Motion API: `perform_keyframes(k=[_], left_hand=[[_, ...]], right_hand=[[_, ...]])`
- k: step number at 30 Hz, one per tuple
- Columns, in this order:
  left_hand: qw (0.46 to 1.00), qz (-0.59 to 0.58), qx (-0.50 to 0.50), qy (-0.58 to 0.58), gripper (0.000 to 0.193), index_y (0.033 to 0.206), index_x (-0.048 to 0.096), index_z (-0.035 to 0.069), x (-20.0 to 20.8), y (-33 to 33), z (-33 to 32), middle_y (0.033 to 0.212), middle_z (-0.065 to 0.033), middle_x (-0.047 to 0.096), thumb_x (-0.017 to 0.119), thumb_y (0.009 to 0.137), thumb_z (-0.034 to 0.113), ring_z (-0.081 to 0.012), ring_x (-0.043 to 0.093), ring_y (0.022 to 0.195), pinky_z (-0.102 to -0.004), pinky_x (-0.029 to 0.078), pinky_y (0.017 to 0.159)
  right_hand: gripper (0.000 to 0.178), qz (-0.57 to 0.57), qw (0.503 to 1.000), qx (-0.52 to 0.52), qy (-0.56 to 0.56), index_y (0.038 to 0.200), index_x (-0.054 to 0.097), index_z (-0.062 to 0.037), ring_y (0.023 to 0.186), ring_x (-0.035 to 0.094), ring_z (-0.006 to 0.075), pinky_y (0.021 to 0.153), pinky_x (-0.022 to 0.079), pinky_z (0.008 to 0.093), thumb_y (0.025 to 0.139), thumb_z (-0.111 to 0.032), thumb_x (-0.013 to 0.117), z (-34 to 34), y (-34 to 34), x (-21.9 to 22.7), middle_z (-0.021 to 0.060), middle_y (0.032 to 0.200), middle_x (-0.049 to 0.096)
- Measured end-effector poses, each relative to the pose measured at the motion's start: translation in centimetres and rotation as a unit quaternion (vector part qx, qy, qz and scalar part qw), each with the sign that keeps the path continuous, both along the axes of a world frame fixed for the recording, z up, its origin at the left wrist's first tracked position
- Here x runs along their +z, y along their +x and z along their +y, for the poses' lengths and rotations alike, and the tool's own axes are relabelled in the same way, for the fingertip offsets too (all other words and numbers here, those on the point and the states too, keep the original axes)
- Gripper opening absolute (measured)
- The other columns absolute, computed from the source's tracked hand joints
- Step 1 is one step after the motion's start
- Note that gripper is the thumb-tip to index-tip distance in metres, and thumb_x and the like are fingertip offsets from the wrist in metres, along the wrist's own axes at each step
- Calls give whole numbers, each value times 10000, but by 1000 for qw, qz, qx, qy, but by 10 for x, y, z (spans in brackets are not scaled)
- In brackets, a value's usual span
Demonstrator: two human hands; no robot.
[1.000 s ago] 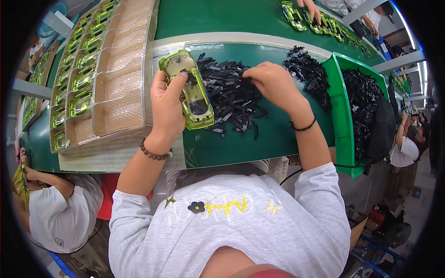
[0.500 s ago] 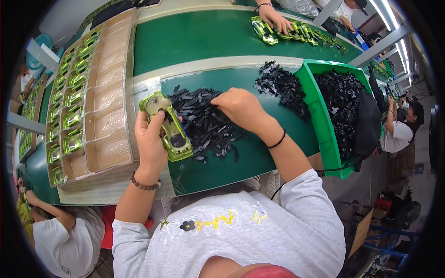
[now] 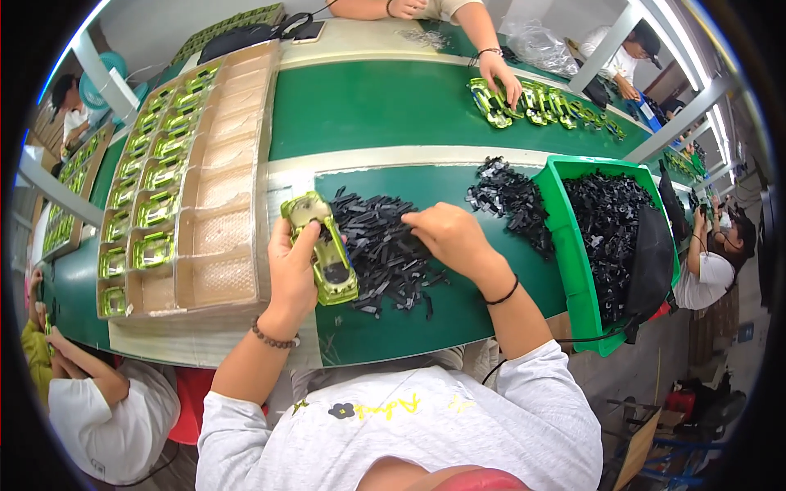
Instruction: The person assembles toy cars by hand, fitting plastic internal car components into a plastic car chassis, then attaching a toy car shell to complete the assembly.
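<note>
My left hand [image 3: 292,266] grips a lime-green toy car body shell [image 3: 333,272], thumb laid over its hollow side. The shell is tilted upright just left of a heap of small black plastic pieces [image 3: 378,254] on the green work surface. Over that heap's right side is my right hand [image 3: 452,235], its thumb and forefinger pinched together. Whatever sits between those fingertips is too small to tell.
Left stands a divided tray [image 3: 219,237], partly filled with green shells. At right are a second black heap [image 3: 512,204] and a green bin [image 3: 573,270] of black pieces. Across the belt [image 3: 368,106], a co-worker's hand [image 3: 499,80] touches a row of green shells [image 3: 536,102].
The whole view has shifted, so things sit lower and further right in the picture. Both my hands keep nearly the same places beside the heap. More of the co-worker opposite shows.
</note>
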State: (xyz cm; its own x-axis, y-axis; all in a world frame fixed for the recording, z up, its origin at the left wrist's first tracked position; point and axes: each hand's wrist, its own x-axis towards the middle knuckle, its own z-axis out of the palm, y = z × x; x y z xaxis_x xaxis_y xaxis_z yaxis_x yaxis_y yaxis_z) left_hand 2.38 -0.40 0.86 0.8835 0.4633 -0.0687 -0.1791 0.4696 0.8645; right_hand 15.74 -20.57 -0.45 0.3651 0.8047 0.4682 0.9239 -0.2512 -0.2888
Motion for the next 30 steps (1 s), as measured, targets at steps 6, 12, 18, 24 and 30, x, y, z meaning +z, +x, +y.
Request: perform_keyframes(k=[6,12,18,24,30], left_hand=[[1000,20,-1,20,198,1081,481,43,2,0,3,876,-108,614,518,902,118,-199,649,737,-279,531,580],[999,28,-4,32,184,1054,486,39,7,0,2,862,-107,615,518,900,135,-196,649,727,-277,528,565],[999,18,-11,23,183,1063,483,38,3,-2,2,866,-116,615,512,904,125,-198,649,728,-275,529,562],[999,14,-22,21,171,1061,484,44,2,-2,2,870,-117,615,504,907,115,-194,648,725,-275,529,555],[999,27,-3,36,180,1061,485,41,7,-7,1,885,-111,612,507,908,132,-183,643,724,-272,528,556]], right_hand=[[205,159,985,-9,63,995,627,-24,763,580,292,674,476,349,801,7,567,1,-4,8,126,874,572],[199,191,980,-9,54,1010,638,-38,764,572,273,679,467,346,824,-15,571,3,0,4,118,870,574],[194,231,972,15,41,1017,629,-32,747,582,258,671,465,324,827,-55,595,3,0,4,114,850,594],[158,247,966,3,76,980,630,-34,666,542,165,585,426,271,824,-47,610,4,-6,-4,72,819,587],[116,263,954,-9,146,930,598,-14,632,576,161,572,460,261,826,-64,615,12,-9,1,75,768,612]])
